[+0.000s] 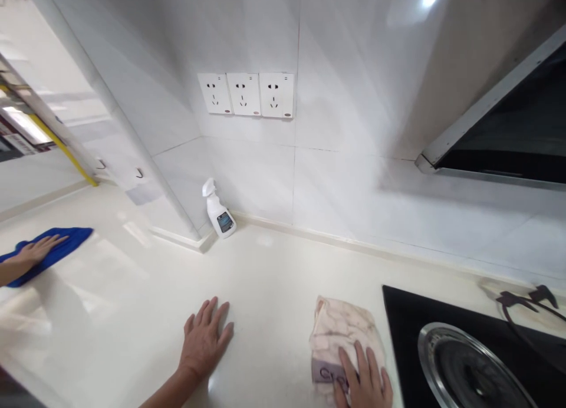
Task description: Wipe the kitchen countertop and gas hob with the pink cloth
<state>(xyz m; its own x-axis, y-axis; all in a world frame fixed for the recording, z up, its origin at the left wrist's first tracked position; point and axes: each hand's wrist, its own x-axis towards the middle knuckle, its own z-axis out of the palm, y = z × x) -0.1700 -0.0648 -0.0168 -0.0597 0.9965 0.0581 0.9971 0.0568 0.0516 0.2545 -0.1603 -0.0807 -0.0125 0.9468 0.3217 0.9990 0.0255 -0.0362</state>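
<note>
My left hand [206, 339] rests on the white countertop [265, 278], fingers spread and nothing in it. Under my right hand [365, 378] lies a folded beige cloth [347, 322] with a purplish band and partly covered lettering. The fingers of that hand are stretched out flat over the cloth's near right part, not wrapped round it. Just right of the cloth is the black glass cooktop [398, 319]. A white spray bottle [220, 213] with a dark label stands by the wall corner, beyond my left hand.
At the far left another person's hand [38, 252] presses on a blue cloth [71, 243]. Wall sockets [243, 94] sit above the counter. A range hood [499, 107] juts out at upper right. Dark plugs with cords [515, 300] lie behind the cooktop's round metal burner [424, 343].
</note>
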